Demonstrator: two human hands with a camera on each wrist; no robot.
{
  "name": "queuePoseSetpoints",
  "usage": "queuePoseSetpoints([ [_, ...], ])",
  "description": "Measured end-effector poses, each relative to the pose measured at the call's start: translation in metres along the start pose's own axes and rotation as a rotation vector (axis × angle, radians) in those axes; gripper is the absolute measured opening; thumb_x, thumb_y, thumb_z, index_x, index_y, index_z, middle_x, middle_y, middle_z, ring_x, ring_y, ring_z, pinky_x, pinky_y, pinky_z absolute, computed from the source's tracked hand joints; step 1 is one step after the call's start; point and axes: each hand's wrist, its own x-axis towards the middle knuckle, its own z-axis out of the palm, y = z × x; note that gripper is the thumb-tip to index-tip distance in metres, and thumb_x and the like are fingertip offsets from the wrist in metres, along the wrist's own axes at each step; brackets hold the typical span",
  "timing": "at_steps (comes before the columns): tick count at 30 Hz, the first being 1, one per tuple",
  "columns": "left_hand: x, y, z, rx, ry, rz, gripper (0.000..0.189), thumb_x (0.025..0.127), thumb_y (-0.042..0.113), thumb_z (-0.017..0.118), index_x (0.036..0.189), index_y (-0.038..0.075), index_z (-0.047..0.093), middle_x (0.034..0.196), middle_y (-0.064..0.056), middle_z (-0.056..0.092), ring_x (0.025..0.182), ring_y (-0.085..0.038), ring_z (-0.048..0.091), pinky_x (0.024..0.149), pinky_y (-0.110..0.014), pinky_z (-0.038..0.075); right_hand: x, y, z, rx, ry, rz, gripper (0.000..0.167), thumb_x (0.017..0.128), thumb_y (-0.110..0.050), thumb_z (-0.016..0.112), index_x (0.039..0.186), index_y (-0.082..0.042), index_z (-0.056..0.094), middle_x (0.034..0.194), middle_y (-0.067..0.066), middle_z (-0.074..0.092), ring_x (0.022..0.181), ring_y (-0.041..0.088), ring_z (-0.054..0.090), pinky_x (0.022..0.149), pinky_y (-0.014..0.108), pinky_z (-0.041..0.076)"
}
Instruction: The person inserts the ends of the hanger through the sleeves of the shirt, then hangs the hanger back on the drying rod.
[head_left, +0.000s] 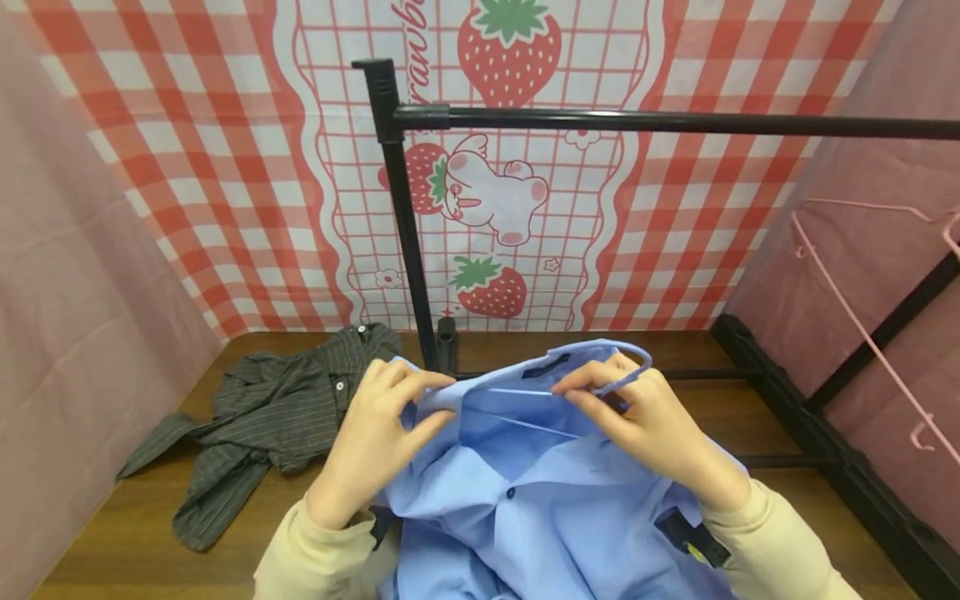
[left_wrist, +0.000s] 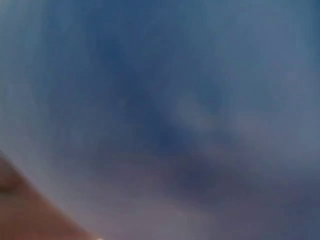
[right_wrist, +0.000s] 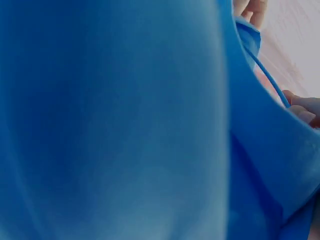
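A light blue button shirt (head_left: 555, 508) is held up in front of me in the head view, its neck opening facing up. My left hand (head_left: 382, 425) pinches the left edge of the collar between thumb and fingers. Thin blue rods, apparently a clothes hanger (head_left: 517, 392), cross inside the neck opening. My right hand (head_left: 645, 417) pinches one rod near the right side of the collar. A curved blue strip loops beside its fingers. Blurred blue cloth fills the left wrist view. Shirt fabric (right_wrist: 125, 120) covers most of the right wrist view, with a thin blue rod (right_wrist: 270, 77) at its right.
A dark striped shirt (head_left: 292, 408) lies crumpled on the wooden table (head_left: 97, 550) at the left. Behind the blue shirt stands a black rack (head_left: 637, 122). A pink hanger (head_left: 862, 325) hangs at the right. A strawberry-patterned cloth (head_left: 495, 192) covers the back.
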Motion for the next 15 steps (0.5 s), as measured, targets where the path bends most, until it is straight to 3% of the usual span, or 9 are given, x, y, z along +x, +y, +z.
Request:
queuePoseSetpoints([
  [5,0.001,-0.001,0.002,0.121,-0.029,0.048,0.026,0.067,0.021,0.080,0.083,0.016,0.060,0.097,-0.003,0.053,0.090,-0.023,0.044,0.083,-0.038,0.032,0.000,-0.001,0.004,0.036,-0.017,-0.048,0.014,0.086,-0.007,0.060,0.091,-0.017,0.067,0.077,-0.011,0.058,0.067,0.000,0.040,0.056,0.013,0.035],
  [7,0.001,-0.001,0.003,0.141,-0.076,0.048,0.027,0.069,0.022,0.078,0.084,0.016,0.056,0.094,0.001,0.057,0.087,-0.018,0.050,0.083,-0.035,0.035,0.000,-0.001,0.006,0.039,-0.015,-0.072,0.012,0.087,-0.008,0.059,0.091,-0.016,0.066,0.078,-0.010,0.059,0.067,0.000,0.042,0.060,0.015,0.035],
  [10,0.001,0.000,0.004,0.161,-0.132,0.055,0.025,0.073,0.023,0.075,0.088,0.017,0.056,0.080,0.010,0.061,0.069,-0.007,0.054,0.075,-0.028,0.041,0.002,-0.002,0.008,0.057,-0.013,-0.100,0.012,0.087,-0.007,0.058,0.092,-0.015,0.066,0.080,-0.009,0.061,0.069,0.001,0.043,0.063,0.015,0.035],
  [15,0.000,0.002,0.010,0.145,-0.117,0.127,0.024,0.076,0.021,0.072,0.099,0.019,0.063,0.087,0.010,0.066,0.070,-0.004,0.057,0.068,-0.024,0.040,0.003,-0.003,0.012,0.075,0.016,-0.143,0.012,0.087,-0.009,0.059,0.092,-0.016,0.067,0.081,-0.011,0.060,0.073,0.002,0.044,0.062,0.012,0.036],
])
